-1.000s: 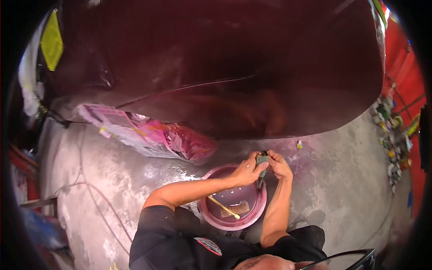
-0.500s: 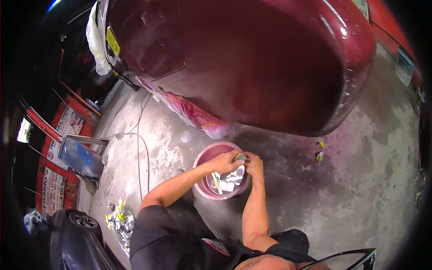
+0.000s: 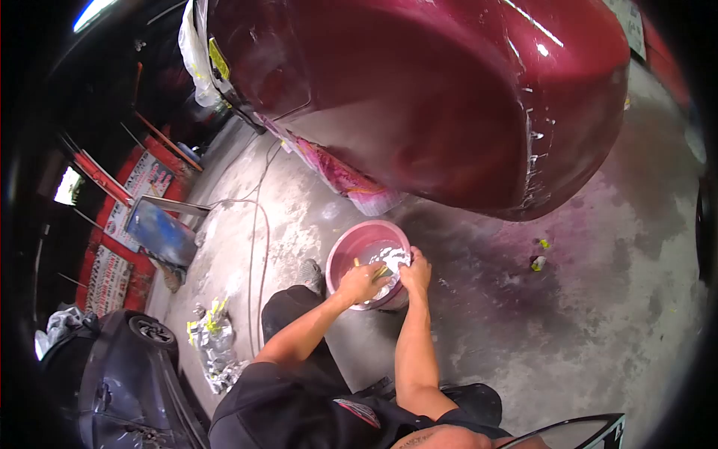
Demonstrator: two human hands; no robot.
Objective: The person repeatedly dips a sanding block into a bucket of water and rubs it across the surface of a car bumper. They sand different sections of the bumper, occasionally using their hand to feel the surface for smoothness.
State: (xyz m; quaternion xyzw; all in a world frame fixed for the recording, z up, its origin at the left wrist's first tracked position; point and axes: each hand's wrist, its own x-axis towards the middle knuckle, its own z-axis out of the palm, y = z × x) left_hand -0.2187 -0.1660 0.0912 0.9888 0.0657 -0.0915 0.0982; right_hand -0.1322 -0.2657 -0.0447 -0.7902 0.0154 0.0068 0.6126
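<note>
Since half a second back the view has swung a bit, and both hands have dropped lower into the basin, with the bucket now sitting further up the floor toward the car. The little grey-green sanding block [image 3: 384, 272] is right over the water in the pink plastic basin [image 3: 345, 239], squeezed between the 2 hands. Left hand [image 3: 361, 283] is knuckles up with the fingers curled around the block's near end, forearm coming in at a slant from the bent elbow. Right hand [image 3: 416, 273] is wrapped onto the other end, thumb side toward the block, arm nearly straight down from the shoulder. A yellowish stick [image 3: 356, 263] pokes out of the water just beside the left hand. The basin stands on the stained concrete floor [image 3: 523, 344], close under the dark red car body [image 3: 449, 97]. Pink-stained masking paper [image 3: 351, 183] hangs off the car's lower edge just behind the basin. A thin cable [image 3: 254, 247] runs across the floor to the left, and a dark car's wheel [image 3: 149, 329] shows well off at the lower left.
</note>
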